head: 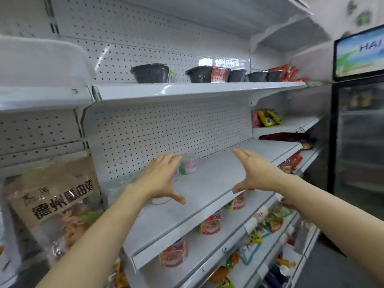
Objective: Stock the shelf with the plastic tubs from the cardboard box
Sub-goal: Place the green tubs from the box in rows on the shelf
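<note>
Your shelf (218, 183) carries a few small pastel plastic tubs (188, 164) at its back left, by the pegboard. They look light, smooth and thin-walled, so take each around its sides, gently. Your left hand (161, 179) hovers spread just before them; your right hand (254, 173) is spread too, holding nothing.

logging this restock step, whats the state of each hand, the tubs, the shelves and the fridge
left hand: open, fingers straight, over the tubs
right hand: open, holding nothing
plastic tubs: upright at the back of the middle shelf
middle shelf: mostly bare
black bowls: upright on the upper shelf
fridge: door closed
</note>
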Motion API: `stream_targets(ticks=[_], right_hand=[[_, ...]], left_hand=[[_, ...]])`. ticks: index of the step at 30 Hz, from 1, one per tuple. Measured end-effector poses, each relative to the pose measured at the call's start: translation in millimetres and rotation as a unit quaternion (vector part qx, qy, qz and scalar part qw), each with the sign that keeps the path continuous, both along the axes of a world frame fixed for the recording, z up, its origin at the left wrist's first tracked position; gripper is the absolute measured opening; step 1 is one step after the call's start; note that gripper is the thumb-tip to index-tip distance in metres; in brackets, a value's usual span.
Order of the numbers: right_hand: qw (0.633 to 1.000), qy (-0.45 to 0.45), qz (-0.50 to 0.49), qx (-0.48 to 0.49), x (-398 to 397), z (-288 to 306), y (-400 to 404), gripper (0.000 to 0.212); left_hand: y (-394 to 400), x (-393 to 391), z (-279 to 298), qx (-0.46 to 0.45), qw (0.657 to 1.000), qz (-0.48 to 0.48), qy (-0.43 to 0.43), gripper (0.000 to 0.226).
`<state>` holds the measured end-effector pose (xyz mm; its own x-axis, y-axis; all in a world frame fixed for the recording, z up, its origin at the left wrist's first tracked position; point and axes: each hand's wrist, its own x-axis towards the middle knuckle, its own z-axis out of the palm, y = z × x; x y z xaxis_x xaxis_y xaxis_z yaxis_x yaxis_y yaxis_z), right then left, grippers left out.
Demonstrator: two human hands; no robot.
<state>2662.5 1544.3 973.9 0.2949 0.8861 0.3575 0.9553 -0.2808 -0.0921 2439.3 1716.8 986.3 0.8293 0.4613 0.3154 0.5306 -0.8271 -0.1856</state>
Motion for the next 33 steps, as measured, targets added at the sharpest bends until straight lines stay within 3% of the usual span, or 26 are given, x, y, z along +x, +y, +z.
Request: stream_targets(ticks=[12, 17, 24, 28, 33], right_hand=[[0.995, 0.001, -0.093, 0.023, -34.0, -6.7, -93.7, 0.124], [0.992, 0.002, -0.123, 0.020, -83.0, -17.3, -154.7, 0.120], [0.988, 0.006, -0.153, 0.021, -157.8, -35.8, -226.6, 0.120], [0.987, 0.020, -0.158, 0.012, -191.1, -50.4, -246.2, 0.107], [0.987, 0.036, -0.158, 0.010, -217.3, -76.7, -250.7, 0.107]], left_hand=[[-52.4, 3.2, -3.5, 0.028, 0.996, -0.073, 0.033, 0.130], [-91.9, -32.6, -13.3, 0.015, 0.995, -0.094, 0.032, 0.131], [-161.7, -97.9, -29.1, 0.000, 0.988, -0.152, 0.026, 0.115], [-184.0, -128.1, -49.5, -0.012, 0.982, -0.188, 0.033, 0.105], [-185.1, -158.4, -80.1, -0.012, 0.980, -0.195, 0.035, 0.097]])
